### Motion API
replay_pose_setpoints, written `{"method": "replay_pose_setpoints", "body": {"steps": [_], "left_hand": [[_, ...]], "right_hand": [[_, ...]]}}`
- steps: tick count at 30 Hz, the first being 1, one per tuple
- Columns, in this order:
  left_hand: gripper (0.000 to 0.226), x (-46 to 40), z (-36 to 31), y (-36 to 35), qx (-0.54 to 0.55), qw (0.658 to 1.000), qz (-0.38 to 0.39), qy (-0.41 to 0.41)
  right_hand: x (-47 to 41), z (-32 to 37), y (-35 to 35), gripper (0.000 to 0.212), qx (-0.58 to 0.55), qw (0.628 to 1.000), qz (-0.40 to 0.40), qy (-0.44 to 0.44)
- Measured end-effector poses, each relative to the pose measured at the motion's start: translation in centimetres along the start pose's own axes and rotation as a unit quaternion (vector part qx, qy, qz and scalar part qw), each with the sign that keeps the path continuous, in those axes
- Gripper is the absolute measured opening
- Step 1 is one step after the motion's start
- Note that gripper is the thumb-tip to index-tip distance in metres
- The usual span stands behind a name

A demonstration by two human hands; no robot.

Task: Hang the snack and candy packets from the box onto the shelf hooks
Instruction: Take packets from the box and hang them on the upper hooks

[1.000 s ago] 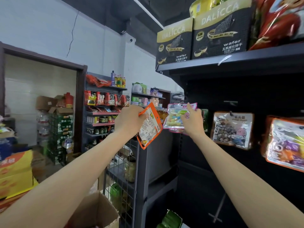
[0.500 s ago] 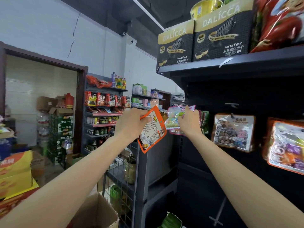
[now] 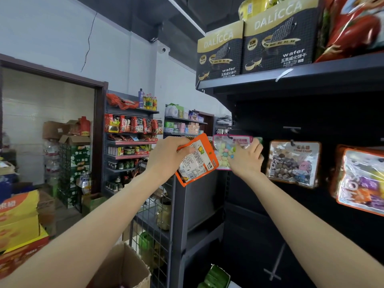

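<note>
My left hand [image 3: 166, 154] grips the top corner of an orange snack packet [image 3: 197, 161], its printed back facing me, tilted in the air beside the black shelf. My right hand [image 3: 247, 159] holds a pink-edged clear packet of pastel candies [image 3: 225, 151] up against the dark pegboard, its top at a hook [image 3: 228, 135]. Whether the packet is threaded on the hook I cannot tell. A green packet edge [image 3: 258, 140] shows behind my right fingers. The open cardboard box [image 3: 124, 267] sits low in front of me.
A stone-candy packet [image 3: 293, 163] and an orange-framed candy packet [image 3: 361, 181] hang to the right. An empty hook [image 3: 292, 128] sticks out above them. Wafer boxes [image 3: 249, 46] stand on the top shelf [image 3: 291, 75]. A wire rack [image 3: 151, 221] and orange cartons [image 3: 18, 221] lie left.
My right hand has shifted the pink candy packet right and flattened it against the pegboard. My left hand with the orange packet rose slightly and stayed beside it.
</note>
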State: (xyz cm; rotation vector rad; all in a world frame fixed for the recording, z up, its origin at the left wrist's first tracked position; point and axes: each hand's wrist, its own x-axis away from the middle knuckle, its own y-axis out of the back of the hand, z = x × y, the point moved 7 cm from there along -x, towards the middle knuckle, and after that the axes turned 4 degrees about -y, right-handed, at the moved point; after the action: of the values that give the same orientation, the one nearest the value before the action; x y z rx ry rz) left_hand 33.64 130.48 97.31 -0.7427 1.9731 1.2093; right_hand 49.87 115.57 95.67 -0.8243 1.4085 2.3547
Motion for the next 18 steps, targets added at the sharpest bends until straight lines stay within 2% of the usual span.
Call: {"method": "replay_pose_setpoints", "body": {"steps": [1, 2, 3, 4, 5, 6, 7, 8, 9, 11, 12, 15, 18], "left_hand": [[0.018, 0.2, 0.0, -0.1, 0.021, 1.0, -0.007, -0.01], [0.015, 0.4, -0.1, -0.2, 0.037, 0.999, -0.019, -0.02], [0.014, 0.8, -0.3, -0.2, 0.042, 0.998, -0.036, -0.032], [0.015, 1.1, -0.6, 0.0, 0.035, 0.996, -0.06, -0.049], [0.017, 1.6, -1.0, 0.2, 0.021, 0.994, -0.087, -0.069], [0.019, 2.0, -1.5, 0.4, 0.009, 0.989, -0.115, -0.095], [0.022, 2.3, -1.9, 0.6, 0.002, 0.983, -0.137, -0.12], [0.025, 2.6, -2.3, 0.7, -0.002, 0.978, -0.148, -0.144], [0.026, 2.8, -2.3, 0.5, -0.001, 0.976, -0.144, -0.165], [0.022, 2.9, -2.3, -0.5, 0.007, 0.974, -0.103, -0.201], [0.022, 2.9, -2.3, -1.2, 0.009, 0.974, -0.075, -0.211], [0.044, 2.9, -1.8, -3.4, 0.001, 0.982, 0.003, -0.19], [0.048, 3.6, -2.2, -4.2, 0.1, 0.985, 0.044, -0.131]], "right_hand": [[0.8, 0.3, 0.7, 0.04, -0.025, 0.998, -0.046, 0.03], [1.6, 0.5, 1.0, 0.027, -0.094, 0.993, -0.047, 0.05], [2.3, 0.4, 0.8, 0.022, -0.199, 0.979, 0.009, 0.047], [3.4, 0.5, 0.0, 0.032, -0.321, 0.938, 0.13, 0.012], [5.0, 0.7, -1.2, 0.045, -0.427, 0.856, 0.287, -0.049], [6.8, 1.1, -1.7, 0.056, -0.491, 0.763, 0.409, -0.091], [8.0, 1.3, -1.6, 0.062, -0.533, 0.694, 0.473, -0.105], [8.5, 1.5, -1.2, 0.059, -0.575, 0.648, 0.489, -0.102], [8.5, 1.4, -0.8, 0.05, -0.614, 0.628, 0.468, -0.096], [7.7, 0.6, 0.1, 0.038, -0.68, 0.625, 0.372, -0.09], [7.5, 0.0, 0.6, 0.039, -0.692, 0.638, 0.328, -0.086], [7.7, -1.7, 2.0, 0.036, -0.662, 0.708, 0.24, -0.058], [8.6, -3.4, 3.8, 0.042, -0.593, 0.78, 0.193, -0.043]]}}
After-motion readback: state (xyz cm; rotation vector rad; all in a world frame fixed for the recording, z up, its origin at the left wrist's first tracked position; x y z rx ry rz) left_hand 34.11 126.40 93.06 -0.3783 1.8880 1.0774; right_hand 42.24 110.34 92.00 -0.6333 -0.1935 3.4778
